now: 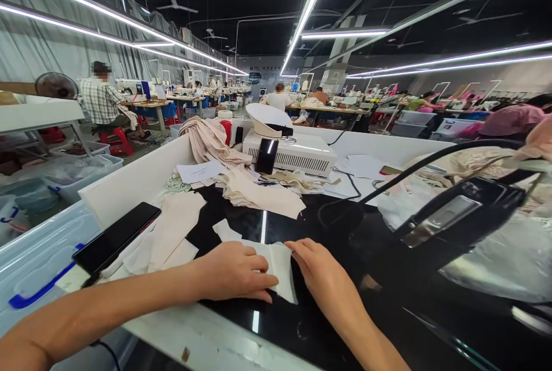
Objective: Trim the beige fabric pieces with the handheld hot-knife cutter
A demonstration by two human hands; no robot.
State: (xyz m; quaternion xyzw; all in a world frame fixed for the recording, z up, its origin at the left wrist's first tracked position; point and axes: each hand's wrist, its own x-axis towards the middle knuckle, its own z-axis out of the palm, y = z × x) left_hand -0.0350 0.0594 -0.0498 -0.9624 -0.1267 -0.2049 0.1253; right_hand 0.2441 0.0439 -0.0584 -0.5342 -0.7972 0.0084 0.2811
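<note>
My left hand [235,272] lies palm down on a small white fabric piece [280,267] on the glossy black table [328,227], its fingers curled over the cloth. My right hand [321,276] rests at the piece's right edge, fingers stretched flat and pointing left. Stacks of beige cut fabric pieces [172,227] lie just left of my hands, and a larger cream fabric pile [250,187] sits behind them.
A black phone [116,238] leans on the white table edge at left. A white machine [293,152] stands at the back, a black iron-like device [457,215] with cable at right. Blue-handled plastic bins [38,256] sit left. Other people work at distant tables.
</note>
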